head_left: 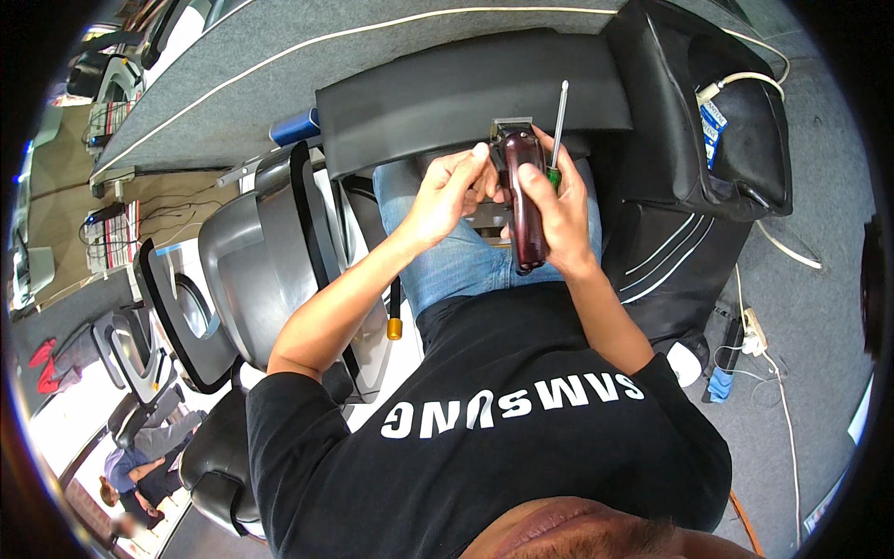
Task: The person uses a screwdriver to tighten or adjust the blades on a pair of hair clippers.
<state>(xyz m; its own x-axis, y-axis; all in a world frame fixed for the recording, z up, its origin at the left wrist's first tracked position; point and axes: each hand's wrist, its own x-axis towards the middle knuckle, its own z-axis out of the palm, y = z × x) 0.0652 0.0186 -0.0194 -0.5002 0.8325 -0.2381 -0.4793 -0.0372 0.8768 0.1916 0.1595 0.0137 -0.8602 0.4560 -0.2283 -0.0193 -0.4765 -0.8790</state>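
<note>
A dark red hair clipper [527,210] lies in my right hand [564,210], its metal blade end pointing away from me. My right thumb presses on the top of its body. The same hand also holds a screwdriver [560,126] with a green handle, its shaft pointing up and away beside the clipper. My left hand [454,193] is at the clipper's left side near the blade, thumb and fingers closed together. Whatever those fingers pinch, if anything, is too small to make out. Both hands are over my lap, above the jeans.
A black padded bench [466,88] stands just beyond my knees. At the right is a black armchair [689,112] with a white cable on it. Black salon chairs [256,252] stand on the left. A power strip [752,331] with cords lies on the right floor. People sit far left.
</note>
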